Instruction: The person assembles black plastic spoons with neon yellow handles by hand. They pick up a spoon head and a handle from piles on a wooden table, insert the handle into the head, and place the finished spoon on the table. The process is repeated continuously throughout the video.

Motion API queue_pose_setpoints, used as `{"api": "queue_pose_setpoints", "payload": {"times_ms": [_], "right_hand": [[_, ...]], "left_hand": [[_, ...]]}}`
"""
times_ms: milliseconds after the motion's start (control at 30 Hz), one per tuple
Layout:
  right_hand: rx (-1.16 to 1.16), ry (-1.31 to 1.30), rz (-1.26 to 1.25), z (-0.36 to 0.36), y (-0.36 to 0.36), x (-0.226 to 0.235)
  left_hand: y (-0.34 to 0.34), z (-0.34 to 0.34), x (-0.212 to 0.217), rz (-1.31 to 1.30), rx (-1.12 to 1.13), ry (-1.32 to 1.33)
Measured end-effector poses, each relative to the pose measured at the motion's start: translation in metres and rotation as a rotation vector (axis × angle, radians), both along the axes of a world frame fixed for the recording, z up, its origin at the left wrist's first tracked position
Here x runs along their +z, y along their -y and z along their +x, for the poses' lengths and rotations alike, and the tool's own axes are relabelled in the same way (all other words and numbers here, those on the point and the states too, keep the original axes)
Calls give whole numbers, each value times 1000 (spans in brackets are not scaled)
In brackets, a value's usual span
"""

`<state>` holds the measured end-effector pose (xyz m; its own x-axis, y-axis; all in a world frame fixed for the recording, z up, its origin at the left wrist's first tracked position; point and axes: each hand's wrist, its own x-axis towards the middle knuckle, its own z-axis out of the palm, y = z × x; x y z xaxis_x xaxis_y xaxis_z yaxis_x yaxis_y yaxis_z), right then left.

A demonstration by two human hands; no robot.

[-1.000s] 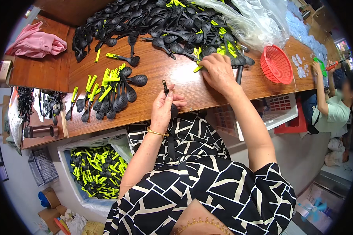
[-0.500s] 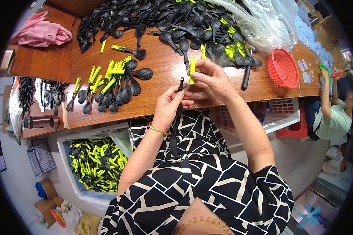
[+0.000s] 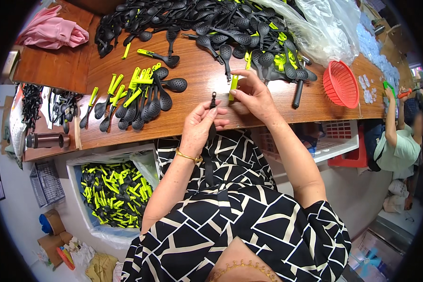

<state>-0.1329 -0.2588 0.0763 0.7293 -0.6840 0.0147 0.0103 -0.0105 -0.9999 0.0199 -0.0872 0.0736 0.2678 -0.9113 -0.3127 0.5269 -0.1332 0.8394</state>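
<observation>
"What has the left hand [image 3: 198, 126] got?"

"A black utensil [image 3: 214, 100], its grip closed on it between thumb and fingers, near the front edge of the desk [image 3: 192, 89]. Only the narrow tip shows clearly; the lower part is behind the fingers or lost against the patterned dress [image 3: 286, 223]."

"And the right hand [image 3: 257, 97]?"

"Clamped on a lime-green handle [image 3: 233, 85], upright, apart from that utensil. A perforated spoon [image 3: 225, 55] lies just beyond; I can't tell whether its end touches the handle."

"That black pile [image 3: 192, 21] behind?"

"Cut off at the top, and the clear plastic [image 3: 322, 30] hides some of its right side. In the cluster of green-handled spoons [image 3: 150, 101], handles overlap too much to count."

"Someone's over on the right?"

"A co-worker [image 3: 398, 149], blurred, hands around something green I can't make out."
</observation>
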Motion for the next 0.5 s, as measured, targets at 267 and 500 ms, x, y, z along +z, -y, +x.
{"api": "queue_pose_setpoints", "payload": {"times_ms": [267,500], "right_hand": [[-68,-321,-475,-1,-2,1],[-160,-348,-954,-7,37,12]], "left_hand": [[-5,16,-9,32,9,20],[-5,26,-10,44,42,72]]}}
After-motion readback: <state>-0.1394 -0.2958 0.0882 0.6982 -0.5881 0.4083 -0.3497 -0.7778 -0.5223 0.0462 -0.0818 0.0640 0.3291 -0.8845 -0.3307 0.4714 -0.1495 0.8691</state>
